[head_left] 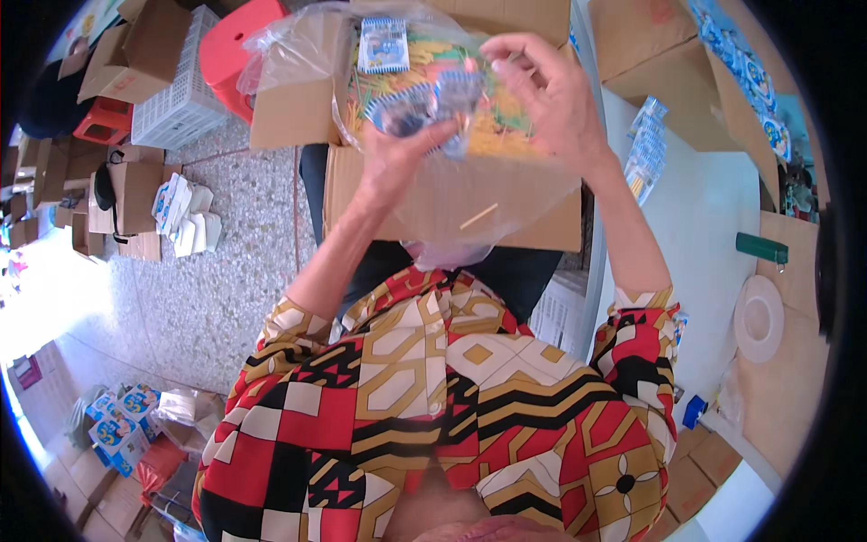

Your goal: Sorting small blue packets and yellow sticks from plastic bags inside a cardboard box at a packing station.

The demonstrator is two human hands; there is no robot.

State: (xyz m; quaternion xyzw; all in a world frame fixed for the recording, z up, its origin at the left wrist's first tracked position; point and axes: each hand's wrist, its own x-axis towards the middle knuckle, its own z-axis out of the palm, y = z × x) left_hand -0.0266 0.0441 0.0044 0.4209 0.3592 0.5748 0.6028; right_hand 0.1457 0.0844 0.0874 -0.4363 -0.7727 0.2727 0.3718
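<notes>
My left hand [395, 163] is closed round a couple of small blue-and-white striped packets [404, 110], its thumb laid over them. They hover above a cardboard box [533, 212] lined with a clear plastic bag [442, 194]. Thin yellow, green and pink sticks [515, 122] fill the box. My right hand [564, 113] is raised over the box's right side, slightly blurred. Its fingers are bent and apart, with nothing visible in them. Another striped packet [384, 45] lies on the sticks at the far left. One loose yellow stick [479, 216] rests on the near part of the bag.
On the white table [700, 244] at right lie a stack of striped packets [647, 149], a green stapler-like thing [761, 247] and a white ring [758, 318]. A red stool [237, 45] and a white crate [181, 90] stand left. Cartons [135, 194] sit on the speckled floor.
</notes>
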